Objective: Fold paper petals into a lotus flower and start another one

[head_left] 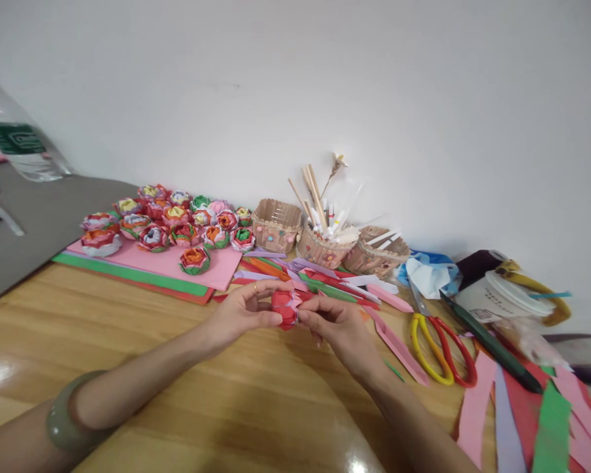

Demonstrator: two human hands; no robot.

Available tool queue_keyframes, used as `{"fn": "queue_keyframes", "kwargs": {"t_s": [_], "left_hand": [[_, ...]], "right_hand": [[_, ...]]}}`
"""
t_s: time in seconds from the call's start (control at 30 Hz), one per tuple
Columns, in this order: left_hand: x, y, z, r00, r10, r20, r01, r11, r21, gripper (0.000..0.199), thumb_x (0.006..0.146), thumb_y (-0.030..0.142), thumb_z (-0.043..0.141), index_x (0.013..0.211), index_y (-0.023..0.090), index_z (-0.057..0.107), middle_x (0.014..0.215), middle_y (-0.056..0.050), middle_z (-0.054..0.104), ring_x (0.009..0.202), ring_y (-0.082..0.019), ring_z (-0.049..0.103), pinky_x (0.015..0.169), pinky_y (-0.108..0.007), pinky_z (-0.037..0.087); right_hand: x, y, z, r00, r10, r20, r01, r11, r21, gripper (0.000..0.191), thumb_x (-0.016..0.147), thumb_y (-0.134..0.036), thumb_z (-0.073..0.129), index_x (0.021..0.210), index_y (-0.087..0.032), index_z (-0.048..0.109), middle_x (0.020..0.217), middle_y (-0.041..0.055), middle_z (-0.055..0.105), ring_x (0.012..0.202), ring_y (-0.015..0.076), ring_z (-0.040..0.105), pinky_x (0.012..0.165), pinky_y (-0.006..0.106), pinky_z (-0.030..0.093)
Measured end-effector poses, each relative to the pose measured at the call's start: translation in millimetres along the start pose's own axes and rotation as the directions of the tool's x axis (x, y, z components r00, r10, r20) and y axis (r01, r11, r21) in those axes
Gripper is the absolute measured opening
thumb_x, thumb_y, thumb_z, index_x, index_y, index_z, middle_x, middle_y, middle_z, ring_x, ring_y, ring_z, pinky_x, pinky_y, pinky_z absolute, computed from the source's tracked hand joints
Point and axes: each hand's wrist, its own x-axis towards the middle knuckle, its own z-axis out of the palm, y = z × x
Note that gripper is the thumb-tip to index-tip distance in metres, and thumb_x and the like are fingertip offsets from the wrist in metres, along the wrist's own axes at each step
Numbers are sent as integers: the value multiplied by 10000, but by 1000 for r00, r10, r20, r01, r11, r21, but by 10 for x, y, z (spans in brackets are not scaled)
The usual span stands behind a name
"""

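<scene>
A glossy, wood-grained tabletop (256, 394) carries craft supplies. At left lies a stack of coloured paper sheets (224, 266); at the back stand three small decorated baskets (325, 249), with folded paper strips (332, 287) scattered in front. Yellow-and-red scissors (442, 355) rest at right.

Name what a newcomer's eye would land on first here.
The cluster of multicoloured paper flowers at left, by the wall, stands out most. Next is the small red paper flower at the centre, between the fingertips of the left hand and right hand. The yellow-and-red-handled scissors stand out at right.
</scene>
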Motion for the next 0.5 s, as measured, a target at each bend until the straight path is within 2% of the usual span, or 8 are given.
{"fn": "queue_keyframes", "kwargs": {"t_s": [0.17, 0.27, 0.4, 0.5], "left_hand": [[4, 11, 8, 1000, -1, -16, 2, 999, 32, 420, 634, 196, 740, 1037, 232, 627, 1175, -68, 609, 1046, -225, 564, 872, -365, 430], [8, 10, 3, 1000, 9, -10, -8, 998, 60, 420, 633, 198, 739, 1037, 231, 627, 1145, -67, 624, 1023, -219, 576, 869, -365, 434], [15, 17, 8, 1000, 6, -14, -5, 995, 97, 432, 614, 213, 748, 1031, 225, 633, 1180, -78, 602, 963, -221, 598, 845, -378, 447], [15, 37, 23, 1000, 3, -13, -1, 994, 108, 435, 628, 221, 739, 1049, 228, 628, 1201, -83, 590, 930, -214, 610, 845, -383, 447]], "right_hand": [[2, 18, 17, 998, 0, -62, -1, 1000, -14, 195, 640, -349, 702, 649, -155, 690, 571, -9, 593, 434, 59, 402, 405, 196, 321], [-1, 4, 18, 996, -19, -86, 17, 999, -30, 110, 636, -275, 706, 615, -167, 702, 564, -7, 607, 475, 76, 442, 453, 208, 349], [-3, -6, 12, 996, -46, -80, 41, 997, -70, 66, 638, -236, 708, 599, -182, 706, 597, 4, 635, 568, 118, 512, 553, 242, 396], [-4, -3, 3, 996, -67, -62, 62, 995, -83, 83, 655, -262, 711, 615, -188, 711, 624, 7, 614, 601, 125, 510, 571, 247, 388]]}}
